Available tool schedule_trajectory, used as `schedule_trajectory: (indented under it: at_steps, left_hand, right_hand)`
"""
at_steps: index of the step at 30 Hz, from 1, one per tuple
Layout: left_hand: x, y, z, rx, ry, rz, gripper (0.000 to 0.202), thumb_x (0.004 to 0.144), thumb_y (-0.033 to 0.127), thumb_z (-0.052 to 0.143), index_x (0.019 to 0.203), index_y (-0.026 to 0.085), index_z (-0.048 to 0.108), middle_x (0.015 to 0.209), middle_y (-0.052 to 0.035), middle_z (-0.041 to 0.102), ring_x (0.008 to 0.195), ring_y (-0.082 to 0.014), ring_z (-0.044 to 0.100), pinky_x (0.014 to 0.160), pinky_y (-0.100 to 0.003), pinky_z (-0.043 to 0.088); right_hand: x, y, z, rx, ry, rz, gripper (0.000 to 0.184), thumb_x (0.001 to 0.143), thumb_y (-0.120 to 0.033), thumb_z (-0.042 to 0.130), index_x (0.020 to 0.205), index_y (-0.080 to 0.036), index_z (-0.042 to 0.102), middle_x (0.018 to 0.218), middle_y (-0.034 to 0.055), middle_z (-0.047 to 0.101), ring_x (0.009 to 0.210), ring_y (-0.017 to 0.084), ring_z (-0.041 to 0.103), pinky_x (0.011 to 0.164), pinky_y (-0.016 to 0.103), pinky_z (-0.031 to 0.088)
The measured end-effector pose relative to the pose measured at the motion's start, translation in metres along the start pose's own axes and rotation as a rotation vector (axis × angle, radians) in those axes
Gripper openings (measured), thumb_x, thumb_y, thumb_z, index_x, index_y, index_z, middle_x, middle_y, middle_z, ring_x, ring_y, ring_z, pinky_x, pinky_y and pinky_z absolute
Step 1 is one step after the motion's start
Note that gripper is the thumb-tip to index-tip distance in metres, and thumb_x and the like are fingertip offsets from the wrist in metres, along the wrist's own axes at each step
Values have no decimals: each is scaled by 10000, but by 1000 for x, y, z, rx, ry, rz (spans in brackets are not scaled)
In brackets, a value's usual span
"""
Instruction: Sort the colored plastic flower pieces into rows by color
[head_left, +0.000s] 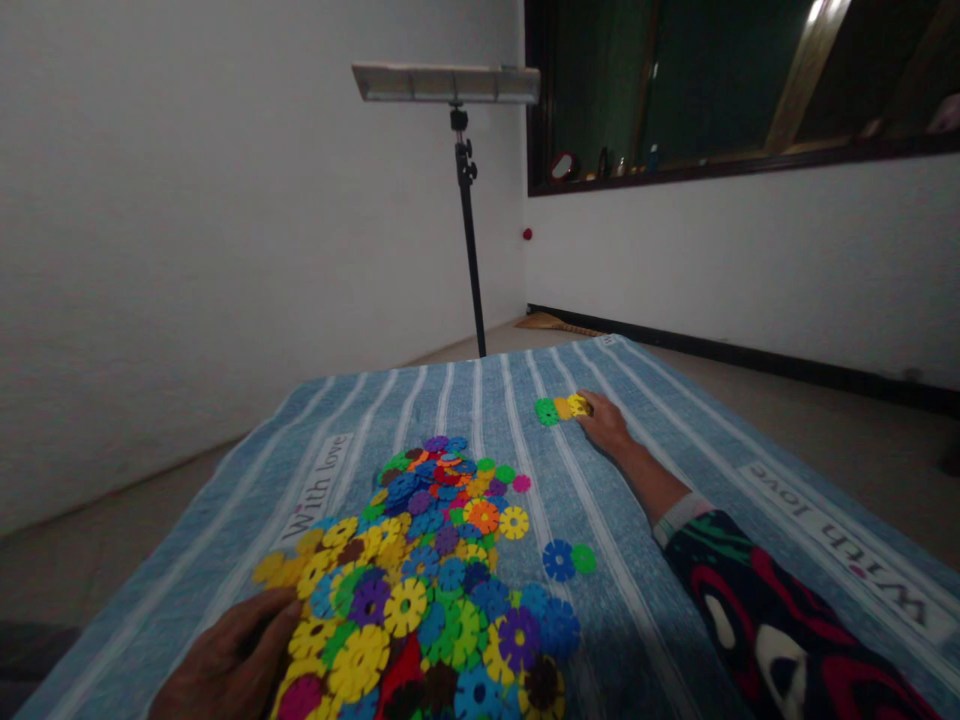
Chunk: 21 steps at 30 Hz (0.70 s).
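My right hand (606,424) reaches far out over the cloth, with thumb and fingers closed on a yellow snowflake building disc (578,405). Lined up with it to the left are an orange disc (562,408) and a green disc (547,411); whether they are joined is too small to tell. My left hand (234,650) rests against the near left side of a big heap of colourful discs (435,560). Its thumb and forefinger are slightly apart, fingertips touching the heap, and nothing shows held in it.
A blue disc (559,560) and a green disc (583,559) lie together right of the heap. Everything rests on a blue-and-white striped cloth (637,600) covering the table. Beyond its far edge stands a lamp on a black pole (471,240), near white walls and a dark window (712,80).
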<state>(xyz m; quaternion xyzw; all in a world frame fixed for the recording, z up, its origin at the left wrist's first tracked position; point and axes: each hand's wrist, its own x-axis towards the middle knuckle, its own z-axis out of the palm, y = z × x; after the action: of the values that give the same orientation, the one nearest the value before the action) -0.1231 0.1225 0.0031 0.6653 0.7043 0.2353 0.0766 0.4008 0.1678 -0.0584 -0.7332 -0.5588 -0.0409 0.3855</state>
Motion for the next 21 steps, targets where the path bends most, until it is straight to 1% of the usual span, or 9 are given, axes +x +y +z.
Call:
schedule_trajectory:
  at_steps: [2, 4, 8, 11, 15, 18, 21]
  left_hand:
    - [0, 0, -1, -31, -72, -75, 647, 633, 664, 358, 903, 225, 749, 1135, -78, 730, 1064, -327, 665, 996, -460, 496]
    - [0, 0, -1, -53, -92, -98, 652, 628, 663, 370, 923, 218, 745, 1165, -88, 717, 1108, -336, 642, 1027, -471, 467]
    - [1, -5, 2, -100, -81, -83, 611, 636, 654, 402, 914, 227, 740, 1156, -78, 719, 1123, -331, 633, 1042, -468, 455]
    - [1, -6, 3, -110, -72, -87, 588, 632, 646, 423, 899, 230, 740, 1134, -79, 726, 1099, -339, 644, 1020, -485, 472]
    - [2, -5, 3, -109, -74, -105, 586, 629, 653, 428, 892, 234, 742, 1128, -76, 728, 1084, -344, 650, 999, -489, 487]
    - [1, -5, 3, -117, -77, -114, 581, 632, 646, 428, 896, 233, 741, 1137, -76, 724, 1093, -333, 646, 1014, -474, 477]
    - [1, -5, 3, -105, -63, -108, 566, 653, 644, 430, 900, 242, 742, 1130, -62, 729, 1069, -319, 657, 1000, -453, 489]
  right_hand:
    - [-1, -3, -2, -18, -30, -32, 463, 788, -174, 582, 1248, -204, 621, 1174, 88, 653, 1071, 217, 577, 953, 346, 444]
    - [-2, -5, -4, -42, -59, -54, 423, 803, -179, 583, 1222, -208, 635, 1172, 86, 647, 1078, 208, 567, 958, 331, 433]
    - [-2, -9, -8, -102, -113, -65, 298, 836, -180, 557, 1111, -202, 671, 1103, 85, 647, 1050, 201, 561, 930, 308, 424]
    - [-1, -11, -12, -146, -143, -58, 223, 858, -186, 538, 1031, -192, 679, 1063, 89, 640, 1030, 199, 555, 896, 290, 419]
    - [-1, -12, -14, -197, -164, -47, 187, 874, -191, 526, 992, -196, 670, 1058, 85, 630, 1015, 191, 545, 872, 272, 403]
    - [-1, -13, -14, -225, -164, -33, 175, 878, -191, 523, 977, -196, 667, 1053, 86, 626, 998, 188, 541, 852, 267, 393]
    - [-1, -12, -14, -233, -158, -32, 175, 880, -191, 522, 975, -198, 669, 1034, 82, 629, 989, 185, 540, 835, 261, 387]
